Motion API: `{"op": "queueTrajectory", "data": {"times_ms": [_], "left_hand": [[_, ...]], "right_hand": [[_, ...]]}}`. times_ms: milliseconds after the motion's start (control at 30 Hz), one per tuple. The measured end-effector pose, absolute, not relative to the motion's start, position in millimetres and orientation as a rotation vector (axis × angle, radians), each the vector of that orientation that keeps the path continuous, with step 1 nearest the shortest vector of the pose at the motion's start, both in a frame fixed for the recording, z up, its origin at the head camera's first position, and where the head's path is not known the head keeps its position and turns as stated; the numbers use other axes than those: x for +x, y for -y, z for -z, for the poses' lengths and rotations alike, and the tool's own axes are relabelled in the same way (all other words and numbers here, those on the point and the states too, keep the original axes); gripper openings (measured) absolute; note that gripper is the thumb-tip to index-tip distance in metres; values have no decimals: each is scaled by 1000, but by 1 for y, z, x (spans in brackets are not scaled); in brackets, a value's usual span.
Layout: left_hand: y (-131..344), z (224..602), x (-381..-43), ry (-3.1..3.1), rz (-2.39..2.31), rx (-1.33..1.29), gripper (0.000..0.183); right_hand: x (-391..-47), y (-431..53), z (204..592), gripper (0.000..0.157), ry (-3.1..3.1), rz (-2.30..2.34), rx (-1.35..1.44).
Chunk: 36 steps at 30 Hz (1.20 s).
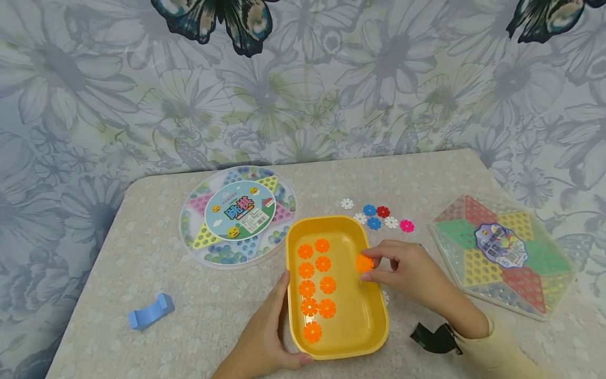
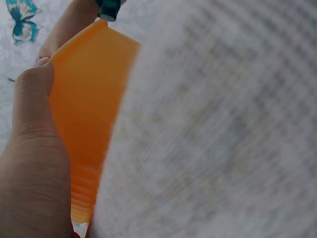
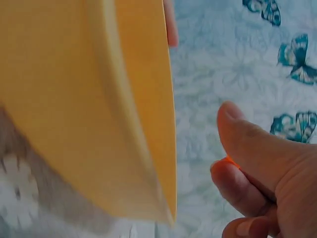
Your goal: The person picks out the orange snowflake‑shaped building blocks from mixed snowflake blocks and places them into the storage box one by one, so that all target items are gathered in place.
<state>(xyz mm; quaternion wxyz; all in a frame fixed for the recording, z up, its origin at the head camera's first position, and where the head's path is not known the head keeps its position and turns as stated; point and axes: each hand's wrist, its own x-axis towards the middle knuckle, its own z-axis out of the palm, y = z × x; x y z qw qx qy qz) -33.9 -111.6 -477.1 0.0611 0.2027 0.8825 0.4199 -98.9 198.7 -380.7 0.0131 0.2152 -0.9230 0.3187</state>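
Observation:
A yellow plastic tray [image 1: 360,326] stands on the table in front of me. My left hand [image 1: 262,331] grips its near left corner, fingers along the left wall and thumb at the near edge. Several orange flower-shaped discs [image 1: 327,308] lie in two columns on the left half of the tray's floor. Above the right rim, my right hand [image 1: 412,271] pinches another orange flower-shaped disc [image 1: 364,263] between thumb and fingers. In the right wrist view only a sliver of that disc [image 3: 232,161] shows between the fingers.
Behind the tray lie loose white, blue, red and pink flower discs [image 1: 374,223]. A round Chinese checkers set [image 1: 222,263] is at back left, a hexagonal one [image 1: 513,308] at right. A blue curved block [image 1: 151,312] sits at left, a black curved piece [image 1: 433,339] near my right wrist.

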Motion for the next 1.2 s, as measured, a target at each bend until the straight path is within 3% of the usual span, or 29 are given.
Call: {"op": "queueTrajectory", "data": {"times_ms": [300, 700, 1200], "left_hand": [[110, 475, -34, -2670, -1249, 552, 140], [108, 475, -33, -2639, -1275, 490, 139], [109, 476, -33, -2696, -1260, 555, 139]], "right_hand": [[-72, -171, 389, 32, 2914, -900, 1005], [-69, -149, 398, 28, 3164, -676, 1302], [-70, -139, 406, 19, 3251, -467, 1346]]}}
